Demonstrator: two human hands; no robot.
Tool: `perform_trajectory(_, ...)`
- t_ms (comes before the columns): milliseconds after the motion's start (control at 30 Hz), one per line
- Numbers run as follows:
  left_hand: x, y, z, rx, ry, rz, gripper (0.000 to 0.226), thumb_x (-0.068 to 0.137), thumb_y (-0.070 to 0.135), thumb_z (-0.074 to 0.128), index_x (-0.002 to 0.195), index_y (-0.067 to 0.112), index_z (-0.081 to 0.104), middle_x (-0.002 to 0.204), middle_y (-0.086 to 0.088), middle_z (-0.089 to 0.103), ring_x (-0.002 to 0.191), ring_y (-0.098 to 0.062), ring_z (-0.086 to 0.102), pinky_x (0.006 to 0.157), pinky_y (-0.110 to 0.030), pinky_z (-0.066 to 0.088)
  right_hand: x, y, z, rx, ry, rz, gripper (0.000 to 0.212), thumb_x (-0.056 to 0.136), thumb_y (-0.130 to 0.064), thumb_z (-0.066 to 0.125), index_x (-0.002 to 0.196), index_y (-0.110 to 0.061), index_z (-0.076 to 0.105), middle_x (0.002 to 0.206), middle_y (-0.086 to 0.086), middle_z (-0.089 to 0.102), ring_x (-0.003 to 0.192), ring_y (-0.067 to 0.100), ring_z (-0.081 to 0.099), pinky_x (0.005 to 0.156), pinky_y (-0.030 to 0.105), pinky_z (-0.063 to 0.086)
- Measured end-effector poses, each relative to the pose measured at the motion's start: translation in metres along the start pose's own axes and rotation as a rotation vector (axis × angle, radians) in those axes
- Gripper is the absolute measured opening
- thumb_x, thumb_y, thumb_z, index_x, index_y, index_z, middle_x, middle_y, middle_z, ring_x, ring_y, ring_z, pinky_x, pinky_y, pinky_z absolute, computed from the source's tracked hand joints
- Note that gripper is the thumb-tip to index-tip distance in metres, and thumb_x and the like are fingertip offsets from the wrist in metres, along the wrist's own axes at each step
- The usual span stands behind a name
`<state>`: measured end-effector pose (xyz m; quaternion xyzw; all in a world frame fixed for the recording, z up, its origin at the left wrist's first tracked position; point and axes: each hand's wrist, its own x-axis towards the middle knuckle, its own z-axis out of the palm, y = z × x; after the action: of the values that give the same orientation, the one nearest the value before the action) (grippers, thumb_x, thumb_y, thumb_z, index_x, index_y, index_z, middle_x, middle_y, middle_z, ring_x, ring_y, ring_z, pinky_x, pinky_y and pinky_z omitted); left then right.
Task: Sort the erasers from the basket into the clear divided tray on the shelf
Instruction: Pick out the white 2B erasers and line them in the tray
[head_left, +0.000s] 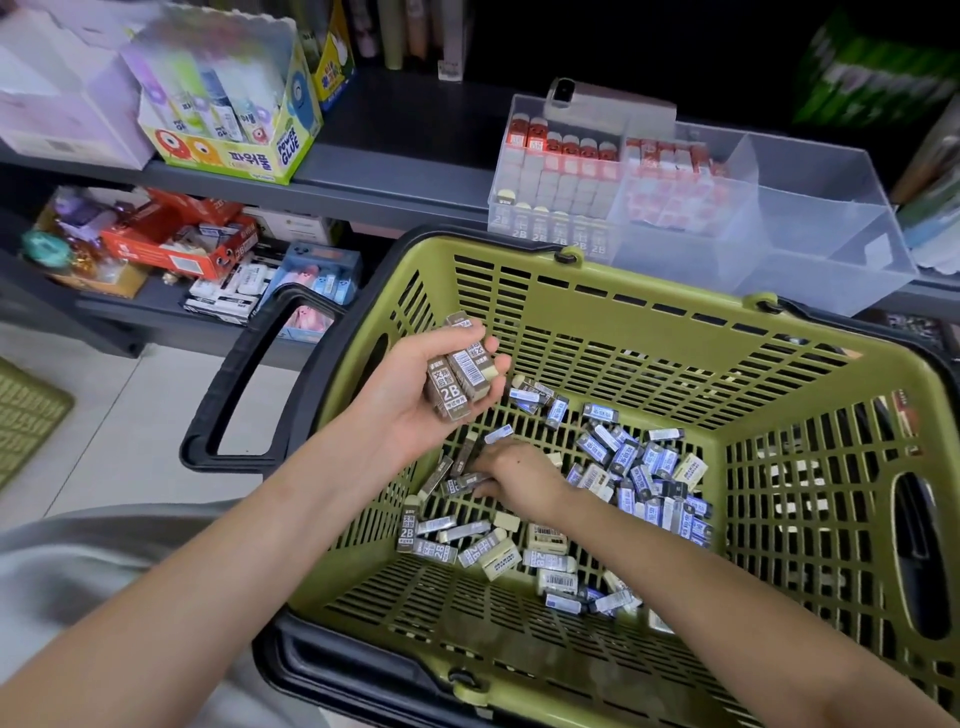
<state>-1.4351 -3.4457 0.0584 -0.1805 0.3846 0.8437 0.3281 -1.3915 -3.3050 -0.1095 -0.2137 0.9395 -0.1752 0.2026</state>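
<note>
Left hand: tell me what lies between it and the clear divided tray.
In the head view, only the far wall of the green basket separates the left hand, holding brown 2B erasers, from the clear divided tray.

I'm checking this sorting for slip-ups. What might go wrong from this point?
The left hand holds several brown 2B erasers on an upturned palm; adding more may spill some back into the basket. The right hand reaches where brown and blue-labelled erasers lie close together, so a wrong kind might get picked up.
</note>
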Motion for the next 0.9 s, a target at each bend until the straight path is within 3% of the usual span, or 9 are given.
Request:
perform_trajectory(133,0.003,0.003,-0.001,0.387,0.08,0.17,0.033,0.078,0.005,0.071,0.106,0.007,0.055,0.078,-0.007,0.068,0.066,-0.019,0.068,0.054,-0.028,0.054,-0.025,-0.01,-0.041,0.421,0.084,0.106,0.026,0.088,-0.029,0.063,0.103,-0.009,0.066,0.089,0.008,0.068,0.077,0.022,0.062,0.071,0.031,0.051)
perform_trajectory(267,0.003,0.011,0.004,0.885,0.123,0.405,0.031,0.074,0.016,0.078,0.097,0.008,0.058,0.077,-0.004,0.066,0.063,-0.012,0.063,0.07,-0.029,0.052,-0.058,-0.018,-0.103,0.574,0.284,0.103,0.026,0.085,-0.032,0.065,0.083,-0.006,0.062,0.068,0.007,0.056,0.06,0.01,0.045,0.061,0.027,0.04)
perform_trajectory(367,-0.001,0.022,0.015,0.977,0.027,0.321,0.044,0.061,0.035,0.083,0.093,0.014,0.06,0.073,-0.001,0.068,0.064,-0.014,0.063,0.07,-0.032,0.051,-0.076,-0.024,-0.147,0.528,0.399,0.061,0.011,0.085,-0.026,0.066,0.083,-0.016,0.064,0.072,0.003,0.062,0.065,0.011,0.051,0.065,0.026,0.041)
perform_trajectory(433,-0.005,0.027,0.026,0.893,-0.048,0.19,0.056,0.051,0.037,0.086,0.095,0.012,0.061,0.072,-0.004,0.069,0.064,-0.018,0.064,0.061,-0.034,0.05,-0.082,-0.029,-0.171,0.485,0.452,0.034,0.014,0.084,-0.021,0.068,0.091,-0.009,0.068,0.079,0.007,0.066,0.073,0.013,0.055,0.07,0.027,0.042)
perform_trajectory(533,-0.007,0.03,0.04,0.593,-0.062,0.06,0.065,0.043,0.022,0.087,0.099,0.011,0.057,0.072,-0.011,0.071,0.055,-0.023,0.065,0.044,-0.028,0.05,-0.085,-0.037,-0.199,0.447,0.471,-0.007,0.019,0.083,-0.016,0.068,0.101,-0.01,0.069,0.089,0.005,0.069,0.081,0.013,0.059,0.078,0.028,0.046)
perform_trajectory(600,-0.007,0.035,0.048,0.448,-0.046,0.031,0.057,0.046,0.013,0.083,0.097,0.011,0.056,0.07,-0.011,0.07,0.052,-0.023,0.064,0.041,-0.026,0.049,-0.087,-0.038,-0.216,0.472,0.446,-0.042,0.025,0.087,-0.015,0.064,0.11,-0.025,0.065,0.094,-0.009,0.069,0.084,0.005,0.06,0.081,0.022,0.047)
perform_trajectory(667,-0.006,0.041,0.051,0.344,-0.041,0.018,0.042,0.052,0.011,0.078,0.088,0.008,0.058,0.069,-0.012,0.068,0.05,-0.021,0.063,0.038,-0.024,0.048,-0.087,-0.035,-0.234,0.559,0.349,-0.041,0.036,0.094,-0.014,0.053,0.118,-0.041,0.05,0.083,-0.018,0.062,0.074,0.002,0.057,0.077,0.024,0.047)
perform_trajectory(767,-0.003,0.056,0.05,0.209,-0.013,0.043,0.027,0.057,0.013,0.074,0.079,0.004,0.062,0.064,-0.011,0.065,0.047,-0.018,0.061,0.037,-0.021,0.047,-0.073,-0.023,-0.262,0.707,0.366,0.008,0.027,0.096,-0.003,0.044,0.116,-0.022,0.044,0.084,0.004,0.063,0.064,0.014,0.055,0.068,0.026,0.048)
perform_trajectory(900,0.001,0.081,0.048,0.173,0.037,0.126,0.026,0.061,0.014,0.071,0.082,0.004,0.059,0.059,-0.01,0.063,0.045,-0.017,0.061,0.037,-0.019,0.046,-0.029,-0.003,-0.291,0.561,0.501,0.21,0.012,0.086,-0.007,0.066,0.088,-0.007,0.054,0.064,0.009,0.065,0.041,0.008,0.053,0.05,0.023,0.047)
